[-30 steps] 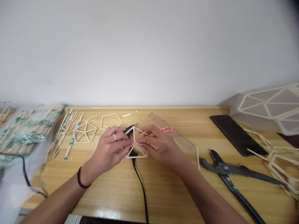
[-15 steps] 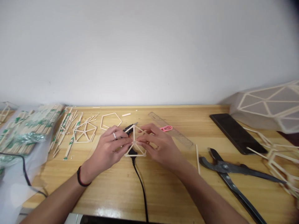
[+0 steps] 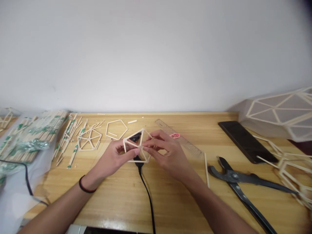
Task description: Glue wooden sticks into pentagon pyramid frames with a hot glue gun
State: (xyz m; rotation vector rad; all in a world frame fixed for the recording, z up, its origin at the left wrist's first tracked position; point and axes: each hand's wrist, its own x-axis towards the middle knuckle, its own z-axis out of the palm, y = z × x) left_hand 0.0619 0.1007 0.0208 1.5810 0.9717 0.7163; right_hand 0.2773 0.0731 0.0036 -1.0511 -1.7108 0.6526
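Observation:
A small pentagonal frame of wooden sticks with spokes (image 3: 125, 148) is held up between both hands over the middle of the table. My left hand (image 3: 116, 157) grips it from the left, thumb at the hub and the other fingers partly hidden behind the sticks. On the right, my right hand (image 3: 168, 151) pinches it near the hub and a right-hand spoke. Below and behind the frame lies a black tool with a cord (image 3: 139, 164), mostly covered by the frame and fingers.
Left are bagged chopsticks (image 3: 41, 130), loose sticks, a spoked pentagon (image 3: 89, 138) and an open pentagon (image 3: 116, 129). Beyond my right hand are a ruler (image 3: 190, 145) and pink cutter (image 3: 175, 135). Farther right lie pliers (image 3: 234, 176), a phone (image 3: 246, 140) and stick structures (image 3: 290, 164).
The held frame has turned, and more of its left side shows. My left hand's fingers have shifted behind it, with the thumb in front. My right hand still pinches near the hub.

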